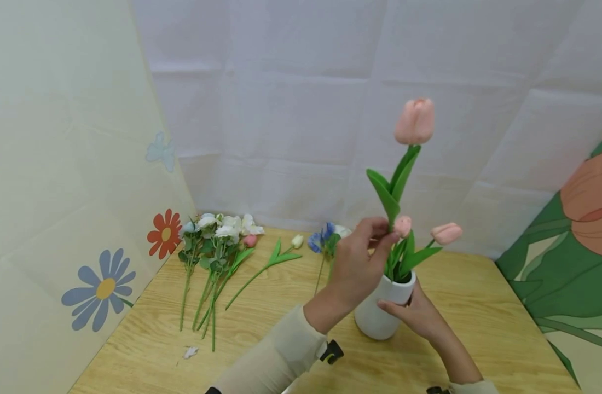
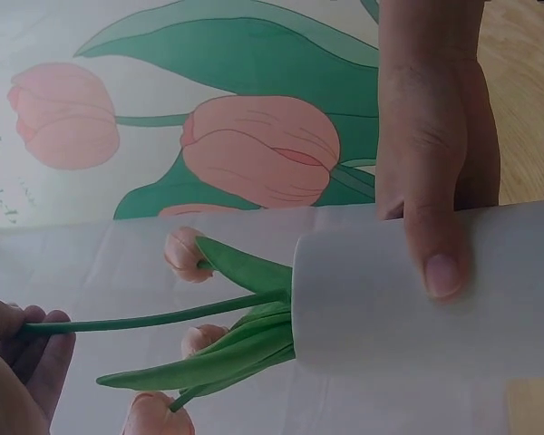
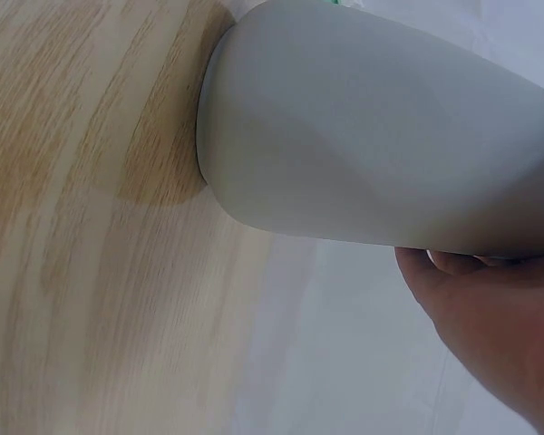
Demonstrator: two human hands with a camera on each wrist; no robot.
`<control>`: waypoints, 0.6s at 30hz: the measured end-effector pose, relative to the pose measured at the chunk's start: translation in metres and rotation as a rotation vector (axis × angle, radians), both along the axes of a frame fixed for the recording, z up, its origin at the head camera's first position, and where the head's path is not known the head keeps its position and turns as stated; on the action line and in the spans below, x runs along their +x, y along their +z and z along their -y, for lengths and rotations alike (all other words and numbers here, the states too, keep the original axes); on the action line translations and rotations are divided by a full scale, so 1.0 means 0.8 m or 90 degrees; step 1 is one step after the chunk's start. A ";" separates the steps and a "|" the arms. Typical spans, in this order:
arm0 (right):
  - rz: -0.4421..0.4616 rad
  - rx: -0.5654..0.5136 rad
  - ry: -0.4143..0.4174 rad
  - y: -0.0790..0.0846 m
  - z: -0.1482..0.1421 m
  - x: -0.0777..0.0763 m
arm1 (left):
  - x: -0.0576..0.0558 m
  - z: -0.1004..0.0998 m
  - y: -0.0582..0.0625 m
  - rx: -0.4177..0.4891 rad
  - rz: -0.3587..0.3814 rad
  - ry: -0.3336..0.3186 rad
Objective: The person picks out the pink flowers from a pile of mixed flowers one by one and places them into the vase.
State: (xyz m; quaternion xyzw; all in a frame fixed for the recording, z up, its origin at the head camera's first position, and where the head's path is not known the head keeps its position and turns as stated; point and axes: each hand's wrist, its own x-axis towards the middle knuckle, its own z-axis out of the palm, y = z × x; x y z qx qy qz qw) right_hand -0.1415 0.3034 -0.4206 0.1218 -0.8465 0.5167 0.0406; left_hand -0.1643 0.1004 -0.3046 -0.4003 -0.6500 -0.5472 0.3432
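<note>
A white vase [image 1: 377,317] stands upright right of the middle of the wood-grain table [image 1: 478,317], well apart from its right edge. The right hand [image 1: 421,314] holds it near the rim, thumb across the wall; the other fingers are mostly hidden behind the vase, only partly showing in the right wrist view. The left hand [image 1: 355,262] pinches the green stem of a tall pink tulip [image 1: 415,123], thumb and fingertips clamped together on it. In the left wrist view this stem runs to the vase's mouth, its lower end hidden by the wall and its bloom out of frame. Shorter pink tulips [image 1: 446,234] lean from the mouth; that view shows three blooms, the lowest cut off, while the head view shows only two.

Toward the table's back left corner lies a bunch of white flowers [image 1: 228,230], overlapping one another, with a reddish-pink tulip [image 1: 250,241] partly covered. A white tulip [image 1: 297,241] lies beside them. Near the back edge, blue flowers [image 1: 320,238] are partly blocked by the left hand. A small whitish scrap [image 1: 190,352] near the left edge is too indistinct to identify.
</note>
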 end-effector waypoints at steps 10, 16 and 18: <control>0.000 0.011 -0.006 0.002 0.000 0.000 | -0.007 -0.007 -0.005 -0.017 -0.021 0.007; -0.015 0.002 0.001 0.002 0.002 0.001 | -0.009 -0.011 -0.011 -0.026 -0.020 0.001; -0.017 0.001 0.000 0.001 0.002 0.001 | -0.009 -0.011 -0.013 -0.028 -0.014 -0.003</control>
